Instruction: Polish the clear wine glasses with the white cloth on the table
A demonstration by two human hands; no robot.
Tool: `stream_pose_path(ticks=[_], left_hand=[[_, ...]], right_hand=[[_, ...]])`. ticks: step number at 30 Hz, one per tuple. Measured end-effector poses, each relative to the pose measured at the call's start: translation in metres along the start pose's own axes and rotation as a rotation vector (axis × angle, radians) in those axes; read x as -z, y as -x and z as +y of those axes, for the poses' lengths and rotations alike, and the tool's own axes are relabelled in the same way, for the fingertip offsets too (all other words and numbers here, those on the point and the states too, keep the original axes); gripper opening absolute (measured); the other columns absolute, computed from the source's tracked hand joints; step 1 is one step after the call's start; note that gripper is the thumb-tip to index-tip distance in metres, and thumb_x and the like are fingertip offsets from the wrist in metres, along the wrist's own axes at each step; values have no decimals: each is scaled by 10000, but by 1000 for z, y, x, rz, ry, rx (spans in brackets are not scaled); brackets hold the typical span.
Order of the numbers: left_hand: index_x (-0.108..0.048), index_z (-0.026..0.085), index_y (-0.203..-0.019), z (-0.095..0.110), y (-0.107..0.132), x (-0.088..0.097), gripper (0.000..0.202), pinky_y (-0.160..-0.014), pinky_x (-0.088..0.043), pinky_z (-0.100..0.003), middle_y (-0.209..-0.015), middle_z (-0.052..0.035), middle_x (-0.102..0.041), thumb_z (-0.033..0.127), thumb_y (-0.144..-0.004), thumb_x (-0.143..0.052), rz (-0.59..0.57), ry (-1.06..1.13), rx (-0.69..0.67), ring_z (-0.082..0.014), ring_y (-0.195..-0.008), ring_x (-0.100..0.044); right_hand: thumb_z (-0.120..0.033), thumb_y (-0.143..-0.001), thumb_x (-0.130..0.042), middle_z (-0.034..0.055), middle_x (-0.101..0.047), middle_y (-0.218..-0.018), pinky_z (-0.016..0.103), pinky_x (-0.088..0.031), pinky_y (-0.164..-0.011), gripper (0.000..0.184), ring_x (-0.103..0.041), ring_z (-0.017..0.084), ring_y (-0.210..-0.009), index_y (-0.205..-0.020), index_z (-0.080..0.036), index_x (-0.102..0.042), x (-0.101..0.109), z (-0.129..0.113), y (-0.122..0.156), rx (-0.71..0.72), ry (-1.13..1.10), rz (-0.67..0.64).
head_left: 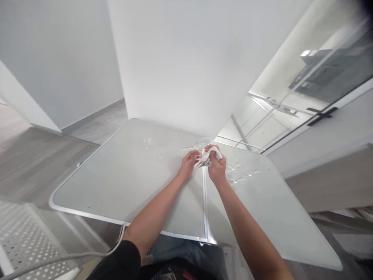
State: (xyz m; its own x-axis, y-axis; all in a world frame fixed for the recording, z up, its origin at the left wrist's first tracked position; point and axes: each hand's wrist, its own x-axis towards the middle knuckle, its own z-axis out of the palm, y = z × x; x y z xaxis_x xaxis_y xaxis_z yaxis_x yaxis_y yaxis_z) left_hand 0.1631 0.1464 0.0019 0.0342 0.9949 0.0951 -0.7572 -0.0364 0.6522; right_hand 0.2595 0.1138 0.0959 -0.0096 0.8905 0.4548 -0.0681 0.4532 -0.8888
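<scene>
Both hands meet over the centre seam of a pale folding table. My right hand is closed around a crumpled white tissue, with the thumb on top of it. My left hand has its fingers bent together at the tissue's left edge, seemingly pinching it; its fingertips are partly hidden. Just behind the hands lies a glossy clear patch. More shiny clear streaks spread to the right of my right hand. Whether these are water or thin clear film, I cannot tell.
A white wall stands right behind the table. Small shiny spots mark the table's left half. A pale cable runs past my left elbow at the front edge. A glazed door or window frame is at the right.
</scene>
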Motion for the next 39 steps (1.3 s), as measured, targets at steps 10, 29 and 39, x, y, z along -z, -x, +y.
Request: stream_pose_path(ticks=[10,29,39], left_hand=[[-638,253,-1267,0,8,-10,482,-997,-516,-400,-1459,-105,-561,486,-857,-738,-103,123,68,-263,-1198,-639],[-733,165,-1122,-3,-1,-1,487,-1009,-519,-432,-1280,-160,-696,454,-747,-845,65,-357,-144,-291,-1112,-706],[-791,141,-988,-7,5,-2,474,-744,-600,-335,-1068,-120,-759,543,-739,-811,80,-525,-107,-210,-842,-720]], right_hand=[[-531,-911,-644,31,-682,-882,270,-483,-639,333,-602,153,-691,-997,-212,-690,45,57,26,-249,-230,-25],[-696,-747,-713,33,-641,-699,281,-466,-616,563,-583,172,-672,-802,-137,-678,69,90,23,-371,-21,442],[-494,-880,-654,-14,-654,-895,251,-497,-757,616,-600,146,-812,-1427,-252,-506,59,58,31,-355,-388,109]])
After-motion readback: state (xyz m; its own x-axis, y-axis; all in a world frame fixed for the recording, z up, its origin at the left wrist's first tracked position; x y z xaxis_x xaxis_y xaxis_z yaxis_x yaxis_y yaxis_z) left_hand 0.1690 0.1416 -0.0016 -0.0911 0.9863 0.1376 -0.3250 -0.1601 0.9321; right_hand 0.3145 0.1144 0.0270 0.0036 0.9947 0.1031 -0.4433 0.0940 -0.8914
